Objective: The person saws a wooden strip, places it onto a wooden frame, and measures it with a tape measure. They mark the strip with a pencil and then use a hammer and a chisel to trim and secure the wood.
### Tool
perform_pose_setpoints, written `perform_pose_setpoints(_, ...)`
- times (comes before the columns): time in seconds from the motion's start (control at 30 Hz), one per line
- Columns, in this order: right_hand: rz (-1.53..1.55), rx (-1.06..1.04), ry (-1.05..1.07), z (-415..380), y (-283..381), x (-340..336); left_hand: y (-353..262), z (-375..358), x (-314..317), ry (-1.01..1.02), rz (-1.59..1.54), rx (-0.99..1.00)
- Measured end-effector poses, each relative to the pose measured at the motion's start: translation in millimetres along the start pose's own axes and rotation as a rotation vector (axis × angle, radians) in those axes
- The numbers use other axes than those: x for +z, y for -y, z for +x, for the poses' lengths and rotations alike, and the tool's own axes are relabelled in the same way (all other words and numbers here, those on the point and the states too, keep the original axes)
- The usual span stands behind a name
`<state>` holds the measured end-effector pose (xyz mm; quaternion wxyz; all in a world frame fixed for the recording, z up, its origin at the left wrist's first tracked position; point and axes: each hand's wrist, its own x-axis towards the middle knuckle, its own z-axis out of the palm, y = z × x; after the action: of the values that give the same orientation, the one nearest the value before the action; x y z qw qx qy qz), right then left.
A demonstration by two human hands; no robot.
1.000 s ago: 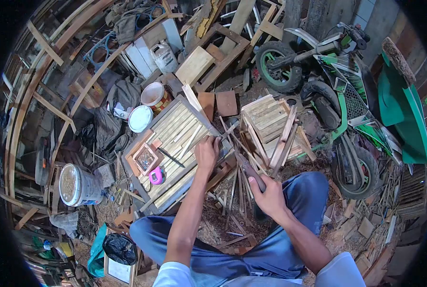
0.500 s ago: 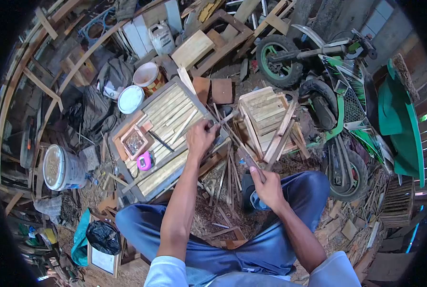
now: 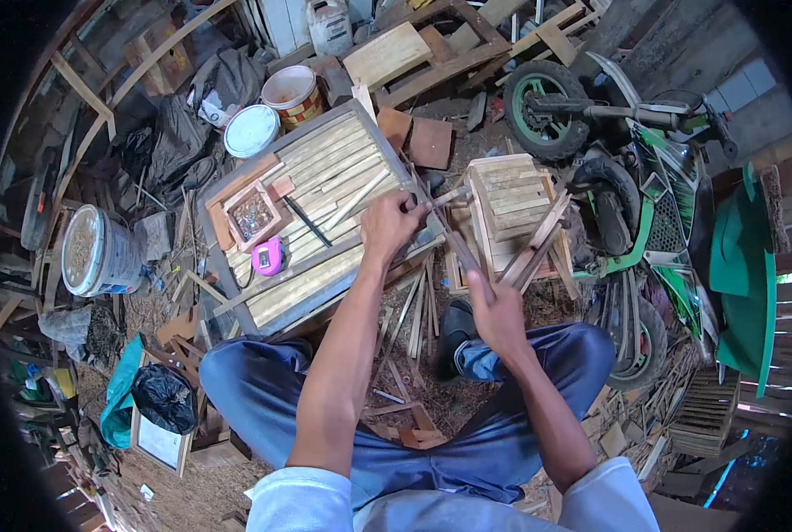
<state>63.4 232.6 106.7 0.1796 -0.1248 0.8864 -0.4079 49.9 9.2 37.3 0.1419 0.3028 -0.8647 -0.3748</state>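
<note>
My left hand is closed around a short strip of pale wood at the right edge of a slatted wooden panel. The strip's free end points right. Gripped in my right hand is a long-bladed hand tool; its narrow dark blade slants up and left to just beside the strip, near my left fingers. Whether it is a saw or a machete I cannot make out. On the panel lie a pink tape measure, a dark pencil-like stick and a small wooden box of nails or screws.
Right of the panel stands a slatted wooden piece with loose battens against it. A green motorbike is farther right. Buckets stand behind the panel, and another bucket is at left. Thin offcuts litter the floor.
The camera view has shifted, with the panel and the motorbike appearing higher. My right hand and the blade have moved up; both hands keep their holds.
</note>
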Motion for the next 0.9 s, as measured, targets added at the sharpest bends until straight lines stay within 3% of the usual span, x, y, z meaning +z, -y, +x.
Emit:
perform_pose_setpoints(0.1,-0.001,-0.010,0.022,9.9,2.0,3.3,4.9,3.5,3.2,-0.032,0.011,0.046)
perform_pose_setpoints(0.27,-0.027,0.112,0.051,-52.4,-22.6,-29.4,-4.3,-0.8,-4.4,-0.018,-0.018,0.023)
perform_pose_setpoints(0.3,-0.034,0.143,0.061,-58.8,-23.0,-32.7,-1.5,-1.8,-2.4,-0.067,-0.023,0.097)
perform_pose_setpoints(0.4,-0.014,-0.023,-0.049,-40.8,-15.1,-10.7,-0.5,-2.0,0.8,-0.069,0.008,0.084)
perform_pose_setpoints(0.5,-0.010,-0.070,-0.006,13.8,0.7,13.7,3.3,1.1,3.8,-0.046,0.042,0.087)
perform_pose_setpoints(0.6,0.024,-0.025,0.022,16.6,16.0,9.6,4.5,5.4,1.1,-0.004,0.023,0.047)
perform_pose_setpoints(0.77,-0.056,0.082,0.048,-63.5,-20.6,-29.4,6.2,4.0,2.5,0.008,-0.022,0.055)
perform_pose_setpoints(0.87,-0.054,0.175,0.086,-63.5,-14.1,-31.2,3.1,0.6,2.4,-0.008,-0.038,0.040)
perform_pose_setpoints(0.9,-0.082,0.083,0.052,-45.1,-22.1,-16.7,4.6,1.7,4.0,-0.003,0.004,0.035)
